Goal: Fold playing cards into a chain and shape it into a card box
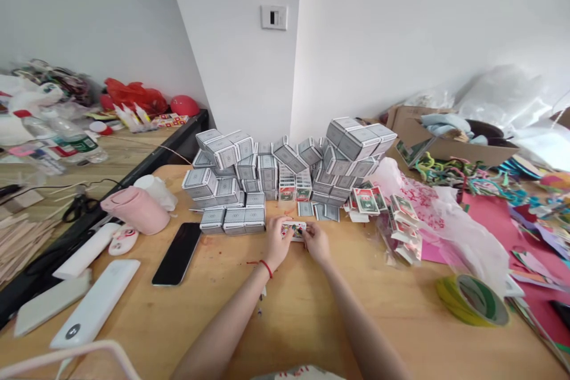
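Observation:
Between my two hands is a small deck of playing cards (294, 231), its printed face side partly showing just above the tabletop. My left hand (278, 242), with a red string on the wrist, grips the deck's left end. At the other end the fingers of my right hand (317, 243) close on it. A few face-down cards (324, 212) lie just beyond the hands. Behind them rise stacks of grey-backed card decks (268, 171), and two decks in green-and-red boxes (287, 192) stand among these. My fingers hide part of the held deck.
Opened card boxes (366, 200) lie right of the stacks, beside a crumpled plastic bag (440, 219). A roll of yellow tape (472, 300) is at the right. Leftward are a black phone (177, 254), a pink cup-shaped item (136, 210) and a white power bank (95, 303).

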{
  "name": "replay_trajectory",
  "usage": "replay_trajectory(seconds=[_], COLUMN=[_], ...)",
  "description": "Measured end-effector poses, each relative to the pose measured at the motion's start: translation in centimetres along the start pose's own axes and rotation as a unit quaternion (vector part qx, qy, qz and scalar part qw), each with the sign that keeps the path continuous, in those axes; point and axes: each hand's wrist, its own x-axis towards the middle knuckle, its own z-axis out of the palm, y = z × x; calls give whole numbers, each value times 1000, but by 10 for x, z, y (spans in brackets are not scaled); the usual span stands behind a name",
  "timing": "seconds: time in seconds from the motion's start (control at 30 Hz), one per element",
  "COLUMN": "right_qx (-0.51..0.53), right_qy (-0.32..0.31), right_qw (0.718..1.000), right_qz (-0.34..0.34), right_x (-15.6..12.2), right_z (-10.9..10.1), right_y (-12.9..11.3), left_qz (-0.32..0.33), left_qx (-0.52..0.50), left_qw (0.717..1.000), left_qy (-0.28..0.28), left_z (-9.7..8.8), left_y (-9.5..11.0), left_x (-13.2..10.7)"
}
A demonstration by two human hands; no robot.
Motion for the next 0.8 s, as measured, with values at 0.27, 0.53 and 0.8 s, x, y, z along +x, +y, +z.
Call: replay_trajectory(seconds=[0.27,0.53,0.8], right_qx=[-50,-30,7], right_qy=[98,122,104], right_qw=[994,992,994], right_qz=[-21,-22,-29], right_x=[7,13,15], right_z=[3,4,6], right_y=[7,13,15], left_qz=[113,144,169], left_qx=[112,122,129], left_qw=[984,968,960], left_qy=[-85,-164,-181], left_z=[-10,-3,-4], left_y=[-14,-21,-25], left_x=[-12,2,5])
